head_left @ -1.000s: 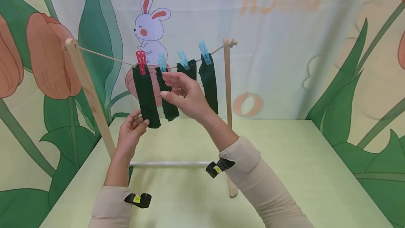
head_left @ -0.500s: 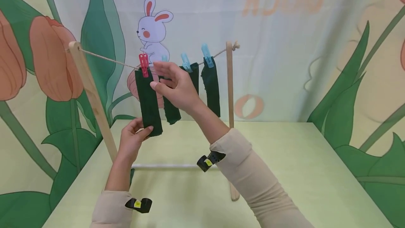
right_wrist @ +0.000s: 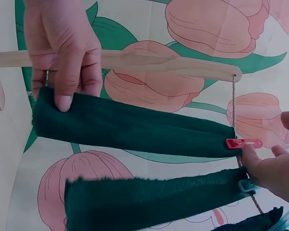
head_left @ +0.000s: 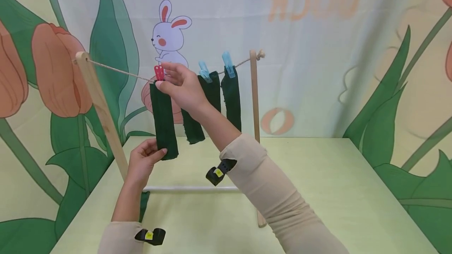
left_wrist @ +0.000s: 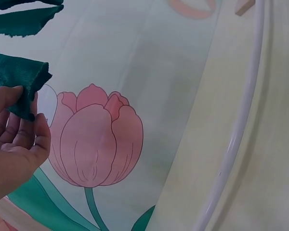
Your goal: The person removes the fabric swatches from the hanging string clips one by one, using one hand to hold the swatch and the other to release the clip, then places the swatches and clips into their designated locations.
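A dark green cloth strip [head_left: 163, 120] hangs from the rope, held at its top by a red clothespin [head_left: 159, 72]. My left hand [head_left: 141, 164] pinches the strip's lower end between thumb and fingers; the left wrist view shows the folded cloth corner [left_wrist: 26, 79] in that grip. Up at the red clothespin is my right hand [head_left: 187, 91], fingers spread and fairly straight. In the right wrist view its thumb [right_wrist: 251, 161] is right beside the clothespin, the other fingertips apart from it. My right hand hides the top of a second green strip [head_left: 192, 126].
Two more strips hang to the right under blue clothespins [head_left: 228, 64]. The rope [head_left: 120, 71] runs between a left wooden post [head_left: 102, 105] and a right wooden post [head_left: 254, 97]. A white rod [head_left: 190, 188] lies low between the posts, with dark green cloth [head_left: 144, 203] near its left end.
My right hand has moved left from the neighbouring blue clothespin to the red one. My left hand stays at the first strip's lower end and now pinches it.
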The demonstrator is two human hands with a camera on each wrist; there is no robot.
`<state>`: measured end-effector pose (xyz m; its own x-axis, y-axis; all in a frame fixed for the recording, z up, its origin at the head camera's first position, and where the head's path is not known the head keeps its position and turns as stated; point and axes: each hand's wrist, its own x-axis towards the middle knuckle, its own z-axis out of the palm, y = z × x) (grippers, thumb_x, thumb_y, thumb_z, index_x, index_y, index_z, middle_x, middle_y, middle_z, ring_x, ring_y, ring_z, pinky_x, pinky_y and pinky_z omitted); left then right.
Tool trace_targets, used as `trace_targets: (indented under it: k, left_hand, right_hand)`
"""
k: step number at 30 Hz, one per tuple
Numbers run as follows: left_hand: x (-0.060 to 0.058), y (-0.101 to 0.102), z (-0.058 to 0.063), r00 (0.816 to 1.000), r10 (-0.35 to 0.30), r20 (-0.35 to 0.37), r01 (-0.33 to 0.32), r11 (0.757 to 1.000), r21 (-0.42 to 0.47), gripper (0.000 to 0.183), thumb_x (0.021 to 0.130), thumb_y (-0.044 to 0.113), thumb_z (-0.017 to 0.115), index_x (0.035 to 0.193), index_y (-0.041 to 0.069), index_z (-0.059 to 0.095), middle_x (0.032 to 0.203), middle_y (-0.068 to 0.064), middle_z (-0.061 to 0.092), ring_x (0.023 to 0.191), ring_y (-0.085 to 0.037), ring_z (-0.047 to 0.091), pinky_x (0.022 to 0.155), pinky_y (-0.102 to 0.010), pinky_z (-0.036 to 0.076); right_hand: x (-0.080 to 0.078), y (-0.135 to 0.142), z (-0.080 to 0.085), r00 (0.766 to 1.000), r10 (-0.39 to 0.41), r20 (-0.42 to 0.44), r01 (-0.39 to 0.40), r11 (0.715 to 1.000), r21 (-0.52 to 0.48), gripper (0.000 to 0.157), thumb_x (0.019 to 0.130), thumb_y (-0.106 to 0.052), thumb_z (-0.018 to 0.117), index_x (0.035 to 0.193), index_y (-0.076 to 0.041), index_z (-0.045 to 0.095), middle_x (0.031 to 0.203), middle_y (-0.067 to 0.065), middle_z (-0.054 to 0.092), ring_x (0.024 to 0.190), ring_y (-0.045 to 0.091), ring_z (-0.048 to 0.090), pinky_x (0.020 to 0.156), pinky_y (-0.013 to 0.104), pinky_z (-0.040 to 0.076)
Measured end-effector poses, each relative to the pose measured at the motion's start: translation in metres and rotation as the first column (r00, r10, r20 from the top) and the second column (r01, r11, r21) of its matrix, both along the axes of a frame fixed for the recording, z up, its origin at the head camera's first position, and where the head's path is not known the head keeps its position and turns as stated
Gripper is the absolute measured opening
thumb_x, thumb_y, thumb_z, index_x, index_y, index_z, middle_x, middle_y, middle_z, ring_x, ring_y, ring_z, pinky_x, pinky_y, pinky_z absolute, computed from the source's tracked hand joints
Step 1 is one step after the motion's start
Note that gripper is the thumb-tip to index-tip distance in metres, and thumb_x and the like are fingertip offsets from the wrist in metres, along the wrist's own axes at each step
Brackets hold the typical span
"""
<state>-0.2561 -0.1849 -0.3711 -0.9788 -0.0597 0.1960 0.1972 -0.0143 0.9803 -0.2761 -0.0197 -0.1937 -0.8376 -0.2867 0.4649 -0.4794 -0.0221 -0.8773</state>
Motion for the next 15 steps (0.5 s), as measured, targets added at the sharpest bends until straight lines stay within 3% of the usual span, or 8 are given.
trace_targets:
  k: [8, 15]
  left_hand:
    - [-0.001, -0.005, -0.001, 1.000, 0.000, -0.012, 0.000, 1.000, -0.019, 0.028, 0.085, 0.003, 0.066, 0.112, -0.001, 0.060, 0.089, -0.002, 0.063, 0.083, -0.013, 0.058, 0.077, -0.022, 0.050]
    - [0.004, -0.010, -0.001, 1.000, -0.016, -0.001, 0.016, 1.000, -0.008, 0.023, 0.085, 0.006, 0.067, 0.108, 0.004, 0.061, 0.088, 0.000, 0.061, 0.083, -0.013, 0.059, 0.077, -0.023, 0.050]
  right_hand:
    - [-0.003, -0.007, 0.006, 0.997, -0.055, 0.053, 0.053, 0.998, 0.034, 0.044, 0.090, -0.004, 0.060, 0.132, -0.005, 0.047, 0.122, 0.009, 0.056, 0.096, 0.014, 0.056, 0.075, 0.021, 0.050]
    - [-0.008, -0.013, 0.003, 0.987, -0.155, -0.044, 0.160, 0.975, 0.152, 0.050, 0.087, -0.004, 0.065, 0.133, -0.005, 0.046, 0.113, 0.008, 0.058, 0.089, 0.014, 0.056, 0.069, 0.019, 0.050]
